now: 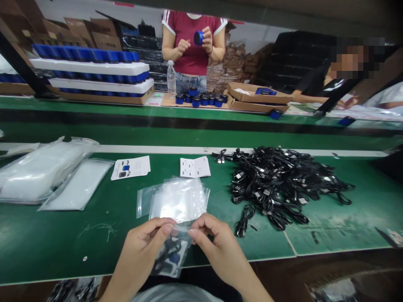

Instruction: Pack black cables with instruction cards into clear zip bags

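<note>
Between my two hands hangs a clear zip bag [171,258], with a dark cable and a printed leaflet visible inside it. My left hand [147,237] pinches the left end of its top edge. At the right end, my right hand [209,235] grips the same edge between thumb and fingers. Just beyond my fingertips lies a loose stack of clear bags [176,199]. Behind it sit two piles of printed leaflets, one at left [131,167] and one folded open [195,167]. A large heap of black USB cables [277,184] spreads to the right.
Filled plastic packs [47,172] lie at the left of the green table [103,235]. A single coiled cable [244,220] rests near the heap. Across the bench, a person in a red shirt [193,42] holds a blue round item; stacked trays [100,69] and another person [327,79] are there too.
</note>
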The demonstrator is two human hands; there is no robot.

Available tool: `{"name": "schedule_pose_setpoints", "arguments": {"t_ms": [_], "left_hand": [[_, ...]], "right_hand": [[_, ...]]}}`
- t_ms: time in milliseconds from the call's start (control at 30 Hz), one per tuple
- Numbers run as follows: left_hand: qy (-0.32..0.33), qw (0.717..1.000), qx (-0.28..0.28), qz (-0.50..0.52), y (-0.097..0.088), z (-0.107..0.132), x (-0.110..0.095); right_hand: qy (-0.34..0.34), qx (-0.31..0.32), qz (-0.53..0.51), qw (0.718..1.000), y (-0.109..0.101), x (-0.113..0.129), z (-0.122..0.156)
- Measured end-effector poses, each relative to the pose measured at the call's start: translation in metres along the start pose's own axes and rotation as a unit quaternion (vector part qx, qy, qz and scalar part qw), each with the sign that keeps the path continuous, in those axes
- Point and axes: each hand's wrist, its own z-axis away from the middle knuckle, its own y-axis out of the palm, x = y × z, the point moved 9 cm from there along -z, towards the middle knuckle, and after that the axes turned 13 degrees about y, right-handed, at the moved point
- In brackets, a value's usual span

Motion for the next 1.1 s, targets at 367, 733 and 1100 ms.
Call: {"name": "schedule_pose_setpoints", "arguments": {"t_ms": [367, 733, 1100], "left_hand": [[0.08, 0.989, 0.077, -0.097, 0.01, 0.002, -0.008], [0.078, 0.989, 0.098, -0.078, 0.002, 0.003, 0.0], [0.075, 0.993, 0.076, -0.057, 0.0, 0.005, -0.007]], "right_hand": [[-0.101, -0.06, 0.074, 0.99, -0.009, 0.012, 0.007], [-0.082, -0.046, 0.021, 0.995, -0.013, 0.011, 0.006], [-0.019, -0.002, -0.05, 0.999, -0.004, 0.0, 0.001]]}}
